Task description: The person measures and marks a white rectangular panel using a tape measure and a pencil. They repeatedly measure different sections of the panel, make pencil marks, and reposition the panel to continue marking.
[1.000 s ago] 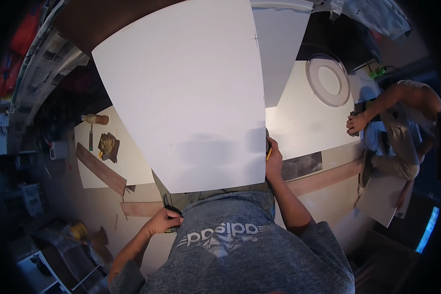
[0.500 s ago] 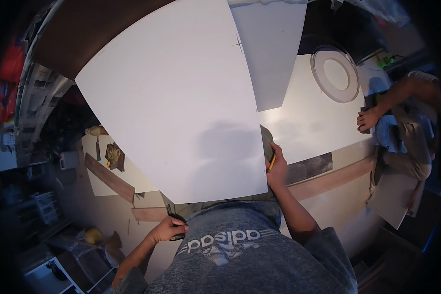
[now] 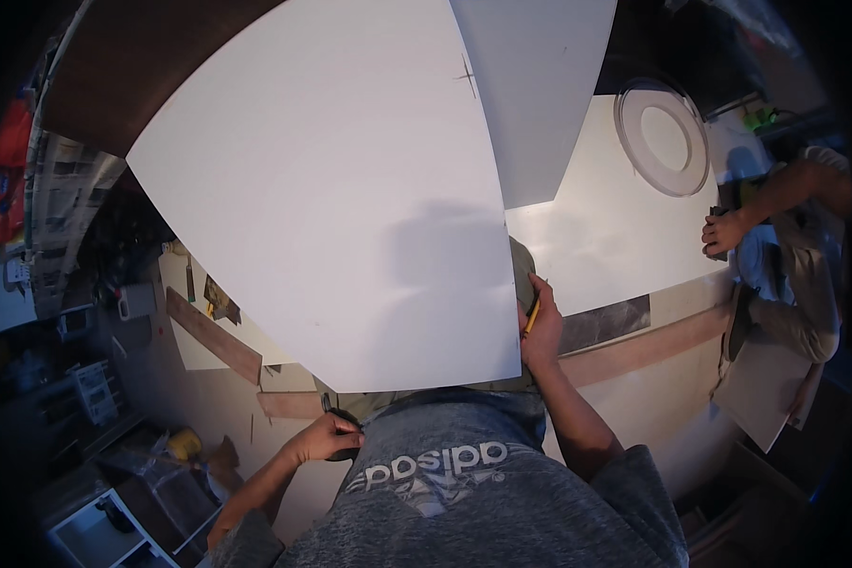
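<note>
A large white board (image 3: 331, 189) with a curved edge fills the middle, its near edge against my waist. A small pencilled cross marks it near the far right edge. My right hand (image 3: 541, 331) is closed around a yellow pencil (image 3: 532, 318), just beside the board's right edge; the board hides some of its fingers. Down at my left hip, my left hand (image 3: 324, 438) is closed by a dark object (image 3: 335, 413), which I cannot identify. What its fingers grip is hidden.
A grey-white panel (image 3: 549, 114) lies beyond the board's right edge. Further right, a clear-rimmed ring (image 3: 625, 142) rests on a white sheet (image 3: 587, 246). A seated person's hand (image 3: 726, 233) holds a dark block there. Wooden strips (image 3: 213, 336) lie at left.
The view has shifted slightly, and the board's far part looks a little wider. Both my hands keep nearly the same position, the right still with the pencil.
</note>
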Demonstrator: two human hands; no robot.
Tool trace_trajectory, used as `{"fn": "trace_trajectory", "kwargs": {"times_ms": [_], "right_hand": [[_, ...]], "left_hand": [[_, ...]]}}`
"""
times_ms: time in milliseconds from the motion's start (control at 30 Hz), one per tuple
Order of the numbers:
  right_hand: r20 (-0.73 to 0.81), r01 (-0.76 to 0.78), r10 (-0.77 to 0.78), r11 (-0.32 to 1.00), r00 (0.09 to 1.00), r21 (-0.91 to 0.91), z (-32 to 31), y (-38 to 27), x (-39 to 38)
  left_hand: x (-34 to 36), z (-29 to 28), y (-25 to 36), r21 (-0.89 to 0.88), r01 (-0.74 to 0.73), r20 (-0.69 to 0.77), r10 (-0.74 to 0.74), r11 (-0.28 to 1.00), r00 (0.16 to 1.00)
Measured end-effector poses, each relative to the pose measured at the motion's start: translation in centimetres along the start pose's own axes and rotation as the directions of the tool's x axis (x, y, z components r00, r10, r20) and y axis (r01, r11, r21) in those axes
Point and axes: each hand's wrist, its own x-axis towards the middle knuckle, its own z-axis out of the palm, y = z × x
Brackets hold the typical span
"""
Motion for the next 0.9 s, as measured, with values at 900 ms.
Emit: {"fn": "trace_trajectory", "kwargs": {"times_ms": [900], "right_hand": [[0.067, 0.006, 0.003, 0.99, 0.998, -0.141, 0.2, 1.5, -0.3]], "left_hand": [[-1.0, 1.6, -1.7, -0.055, -0.129, -0.105, 0.123, 0.99, 0.987]]}}
